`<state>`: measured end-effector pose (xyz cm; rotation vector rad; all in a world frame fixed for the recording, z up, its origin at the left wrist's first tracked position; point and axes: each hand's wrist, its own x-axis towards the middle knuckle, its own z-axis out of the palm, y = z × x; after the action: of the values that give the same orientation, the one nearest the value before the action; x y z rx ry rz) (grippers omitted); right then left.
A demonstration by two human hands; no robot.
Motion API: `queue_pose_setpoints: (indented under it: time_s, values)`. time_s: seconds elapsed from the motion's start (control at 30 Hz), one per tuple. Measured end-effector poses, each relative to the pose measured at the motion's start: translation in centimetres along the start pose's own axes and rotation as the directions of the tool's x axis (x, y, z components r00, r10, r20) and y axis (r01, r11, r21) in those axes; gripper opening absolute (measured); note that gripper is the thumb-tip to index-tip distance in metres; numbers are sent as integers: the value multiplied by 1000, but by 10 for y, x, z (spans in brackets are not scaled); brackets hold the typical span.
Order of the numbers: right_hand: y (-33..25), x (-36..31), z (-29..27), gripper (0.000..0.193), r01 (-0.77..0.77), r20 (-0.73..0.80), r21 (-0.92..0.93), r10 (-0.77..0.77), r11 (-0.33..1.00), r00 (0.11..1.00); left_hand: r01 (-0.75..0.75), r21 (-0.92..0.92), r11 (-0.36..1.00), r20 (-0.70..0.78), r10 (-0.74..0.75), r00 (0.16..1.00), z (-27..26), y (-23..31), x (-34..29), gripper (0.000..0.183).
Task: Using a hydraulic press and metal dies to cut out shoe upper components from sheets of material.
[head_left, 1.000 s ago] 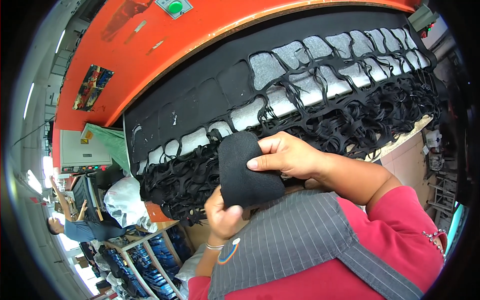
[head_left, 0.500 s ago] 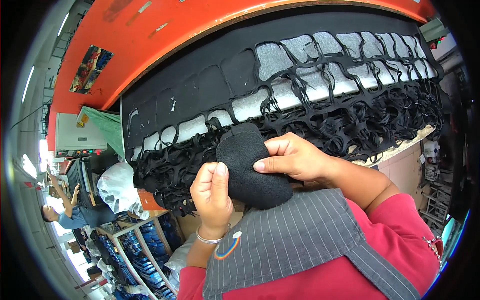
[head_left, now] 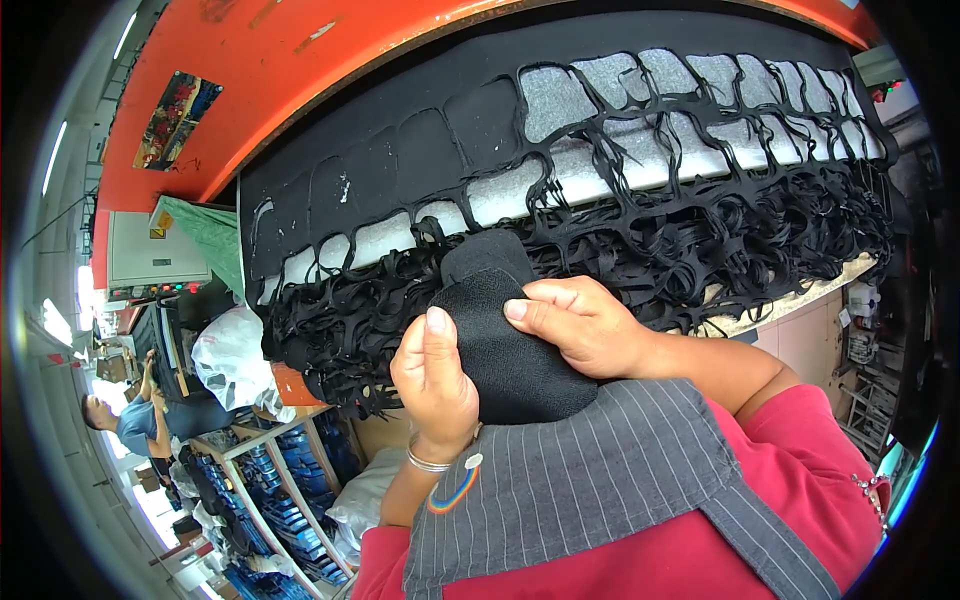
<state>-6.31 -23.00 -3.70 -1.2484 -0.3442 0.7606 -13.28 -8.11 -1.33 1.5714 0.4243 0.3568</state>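
Note:
In front of my apron I hold black fabric pieces point(head_left: 515, 365), cut in a long shape with rounded ends. The front layer has a nubbly surface; a smoother layer point(head_left: 485, 255) shows above its upper edge. My left hand point(head_left: 437, 385) pinches the left edge, thumb pointing up and fingers curled. At the right edge my right hand point(head_left: 585, 325) grips with the thumb on the front face, the fingers partly hidden behind. Just beyond lies a black sheet point(head_left: 400, 165) with rounded cut-out openings, its stringy scrap point(head_left: 720, 240) bunched along the near edge.
An orange machine frame point(head_left: 380, 45) arches over the far side of the sheet. At left are a grey control box point(head_left: 150, 250), a clear plastic bag point(head_left: 235, 360) and a rack of blue items point(head_left: 290, 480). Another person point(head_left: 165, 415) stands farther off at left.
The front layer has slid down between my hands, baring more of the smooth layer above it. My right thumb has moved up the piece. The other person's raised arm has come down.

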Motion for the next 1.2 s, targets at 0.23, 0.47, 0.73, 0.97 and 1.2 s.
queue_pose_setpoints:
  time_s: [0.23,0.47,0.73,0.97,1.2]
  values:
    - [13,5,-12,36,-52,27,-32,53,998,998,163,76,984,40,-166,985,-22,-18,12,37]
    - [28,17,-59,27,-185,-253,82,201,979,946,355,-196,914,-48,-370,928,-36,-19,14,29]
    - [37,21,-47,58,-409,-182,-256,372,876,910,240,199,950,24,-250,968,-36,-64,17,34]
    - [45,36,-42,81,-434,-147,-372,409,821,901,408,74,910,40,-412,911,-51,-88,12,55]
    - [57,33,-28,79,-390,-19,-162,392,907,920,433,-107,895,230,-402,886,-35,-79,13,65]
